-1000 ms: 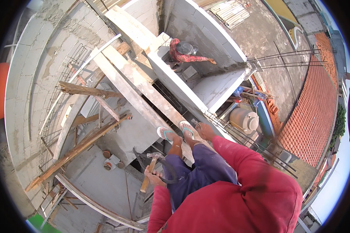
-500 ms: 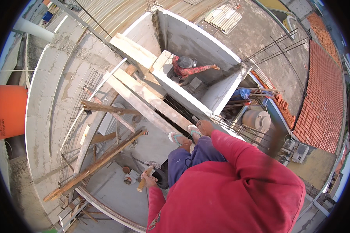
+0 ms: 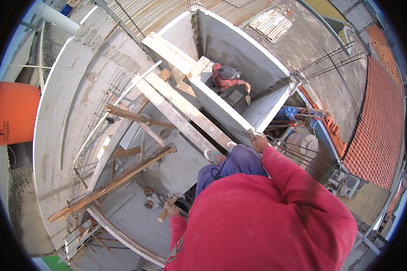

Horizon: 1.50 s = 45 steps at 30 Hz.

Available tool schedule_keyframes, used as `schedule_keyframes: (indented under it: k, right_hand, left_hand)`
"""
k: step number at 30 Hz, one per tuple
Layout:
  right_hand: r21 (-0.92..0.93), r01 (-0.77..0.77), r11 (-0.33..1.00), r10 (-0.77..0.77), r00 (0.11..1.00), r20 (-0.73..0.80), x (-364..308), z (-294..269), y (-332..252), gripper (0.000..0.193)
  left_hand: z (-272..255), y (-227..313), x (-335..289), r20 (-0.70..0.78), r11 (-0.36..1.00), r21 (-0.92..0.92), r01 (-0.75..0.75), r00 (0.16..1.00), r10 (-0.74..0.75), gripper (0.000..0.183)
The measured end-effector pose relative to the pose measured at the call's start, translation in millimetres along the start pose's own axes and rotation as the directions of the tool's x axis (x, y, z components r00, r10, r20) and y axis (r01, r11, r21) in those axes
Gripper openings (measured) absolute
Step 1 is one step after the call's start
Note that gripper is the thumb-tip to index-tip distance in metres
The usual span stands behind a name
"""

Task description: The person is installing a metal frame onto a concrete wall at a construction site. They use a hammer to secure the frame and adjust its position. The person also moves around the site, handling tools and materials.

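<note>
1. One hammer (image 3: pixel 163 216) is at the lower middle, its wooden handle in the left hand (image 3: pixel 172 209), whose fingers are wrapped around it; its head end is hard to make out against something dark.
2. The right hand (image 3: pixel 259 143) is beside the steel bars (image 3: pixel 282 148), near a corner of the block wall (image 3: pixel 218 103); its fingers look bent, but I cannot tell whether they pinch anything.
3. Two long planks (image 3: pixel 174 116) run side by side from the sandalled feet (image 3: pixel 211 156), a dark gap between them.
4. Within the walls, a co-worker (image 3: pixel 226 81) in a red patterned top holds a trowel (image 3: pixel 248 100).
5. Left of the planks, a timber beam (image 3: pixel 117 183) slants over a grey floor.
6. Farther out are an orange tank (image 3: pixel 16 106) at left and a tiled roof (image 3: pixel 376 122) at right.
</note>
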State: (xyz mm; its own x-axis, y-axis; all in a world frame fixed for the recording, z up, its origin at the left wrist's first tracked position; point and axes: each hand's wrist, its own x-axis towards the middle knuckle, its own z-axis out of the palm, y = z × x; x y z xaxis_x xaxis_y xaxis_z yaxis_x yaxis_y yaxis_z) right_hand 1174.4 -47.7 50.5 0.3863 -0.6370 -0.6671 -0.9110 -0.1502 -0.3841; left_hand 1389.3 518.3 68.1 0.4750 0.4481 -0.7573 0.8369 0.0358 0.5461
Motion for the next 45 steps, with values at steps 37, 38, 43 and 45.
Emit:
schedule_keyframes:
  k: [37, 38, 43, 45]
  right_hand:
    - [-0.083, 0.484, 0.871, -0.479, 0.874, 0.081, 260.0, -62.9, -391.4, 0.027]
    - [-0.074, 0.495, 0.866, -0.487, 0.868, 0.098, 269.7, -67.0, -410.7, 0.027]
    - [-0.147, 0.536, 0.832, -0.521, 0.844, 0.126, 316.8, -77.4, -486.3, 0.025]
    - [-0.178, 0.609, 0.773, -0.589, 0.793, 0.154, 329.9, -74.1, -511.9, 0.025]
  left_hand:
    - [145.0, 80.3, 4.8, -0.171, 0.948, -0.292, 0.123, 0.969, -0.178, 0.038]
    - [152.9, 91.6, 2.5, -0.171, 0.947, -0.304, 0.104, 0.972, -0.162, 0.038]
    - [195.5, 135.3, -10.3, -0.156, 0.900, -0.434, 0.033, 0.982, -0.111, 0.038]
    - [211.6, 141.7, -16.4, -0.189, 0.883, -0.469, 0.034, 0.972, -0.138, 0.041]
